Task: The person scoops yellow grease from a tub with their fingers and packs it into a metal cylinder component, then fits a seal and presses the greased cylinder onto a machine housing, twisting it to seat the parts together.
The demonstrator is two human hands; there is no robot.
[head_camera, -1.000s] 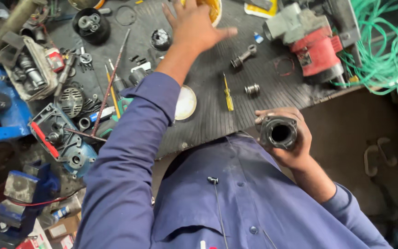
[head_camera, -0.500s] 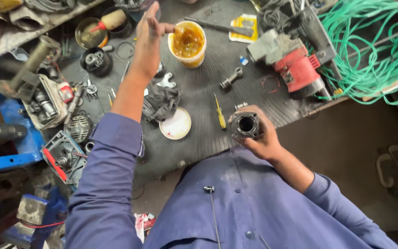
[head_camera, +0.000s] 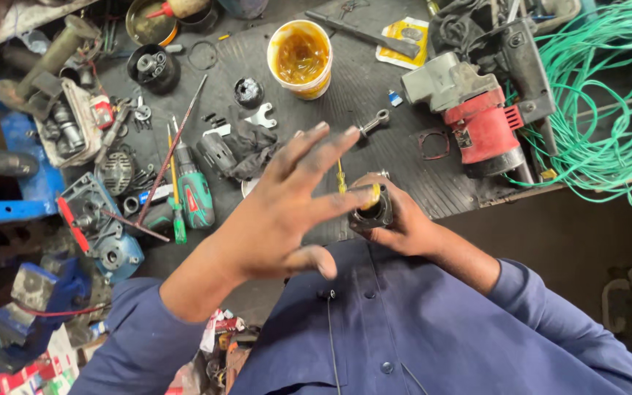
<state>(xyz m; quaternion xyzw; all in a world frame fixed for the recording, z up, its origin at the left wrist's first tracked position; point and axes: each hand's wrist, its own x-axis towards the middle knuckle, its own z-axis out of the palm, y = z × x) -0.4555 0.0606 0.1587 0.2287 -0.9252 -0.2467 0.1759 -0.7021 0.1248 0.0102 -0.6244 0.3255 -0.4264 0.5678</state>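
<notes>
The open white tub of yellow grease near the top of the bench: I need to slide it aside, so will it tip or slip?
The white tub looks squat and stands upright on the ribbed black mat, so it probably resists sliding and tipping. Its rim looks smeared with grease, so it is likely slippery to grip. With no lid on, a hard shove could spill it.

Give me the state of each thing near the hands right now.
Left hand: open, fingers spread, yellow grease on one fingertip at the part's opening.
Right hand: closed around the black cylindrical part.
Black cylindrical part: held above the bench edge, open end up.
Grease tub: lid off, upright.
Green drill: lying flat.
</notes>
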